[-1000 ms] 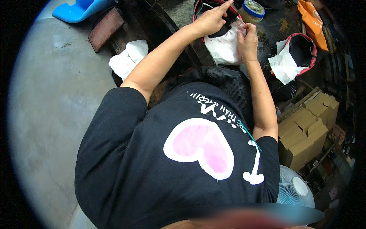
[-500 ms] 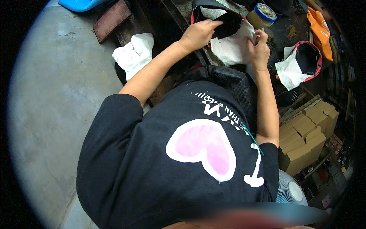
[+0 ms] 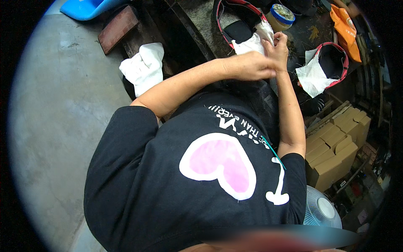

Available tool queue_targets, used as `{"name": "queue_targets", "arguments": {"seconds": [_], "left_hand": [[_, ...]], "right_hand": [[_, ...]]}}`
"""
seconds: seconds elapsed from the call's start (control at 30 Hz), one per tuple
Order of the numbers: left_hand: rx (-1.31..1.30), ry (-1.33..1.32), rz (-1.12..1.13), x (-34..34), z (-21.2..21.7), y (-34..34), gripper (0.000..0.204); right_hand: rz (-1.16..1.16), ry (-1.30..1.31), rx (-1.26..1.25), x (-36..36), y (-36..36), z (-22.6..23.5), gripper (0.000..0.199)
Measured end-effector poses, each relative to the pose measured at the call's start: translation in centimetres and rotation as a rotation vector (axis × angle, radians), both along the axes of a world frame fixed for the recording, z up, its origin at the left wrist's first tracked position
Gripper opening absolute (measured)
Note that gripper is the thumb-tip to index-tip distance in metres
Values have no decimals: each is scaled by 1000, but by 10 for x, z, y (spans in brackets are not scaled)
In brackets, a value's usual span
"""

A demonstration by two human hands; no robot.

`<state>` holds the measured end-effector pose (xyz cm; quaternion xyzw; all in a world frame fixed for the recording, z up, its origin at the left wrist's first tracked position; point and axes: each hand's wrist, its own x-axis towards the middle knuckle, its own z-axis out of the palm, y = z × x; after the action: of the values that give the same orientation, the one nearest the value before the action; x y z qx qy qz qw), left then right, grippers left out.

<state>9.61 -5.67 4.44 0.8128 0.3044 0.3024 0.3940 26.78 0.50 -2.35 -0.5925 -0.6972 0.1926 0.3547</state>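
The left hand (image 3: 254, 66) has swung to near the right wrist, its fingers' hold unclear from here, while the right hand (image 3: 277, 50) pinches wrinkled white cloth (image 3: 247, 45) on a rounded red-and-black band (image 3: 219, 23) just beyond those fingertips, probably light, soft, best gripped along its firmer-looking rim.

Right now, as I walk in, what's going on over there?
A person's right hand is pinching the edge of a white cloth on a red-rimmed black piece. The left hand reaches across by the right wrist; whether it holds anything can't be made out. To the right lies a similar piece with another white cloth on it, and a blue-lidded jar stands just beyond the right hand.
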Motion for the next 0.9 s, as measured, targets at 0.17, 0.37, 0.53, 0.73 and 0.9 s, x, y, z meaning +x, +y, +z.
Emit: {"name": "queue_targets", "arguments": {"seconds": [0.17, 0.37, 0.53, 0.73, 0.9], "left_hand": [[330, 679, 233, -4, 6, 3, 54], [238, 126, 104, -17, 12, 0, 30], [227, 485, 395, -53, -20, 23, 74], [316, 298, 409, -56, -51, 21, 81], [235, 196, 402, -65, -60, 38, 57]], "right_hand": [[-7, -31, 41, -3, 4, 2, 42], [-35, -135, 147, 2, 13, 8, 42], [63, -133, 464, -5, 9, 43, 48], [450, -235, 734, -24, -41, 83, 28], [425, -350, -132, -38, -47, 53, 21]]}}
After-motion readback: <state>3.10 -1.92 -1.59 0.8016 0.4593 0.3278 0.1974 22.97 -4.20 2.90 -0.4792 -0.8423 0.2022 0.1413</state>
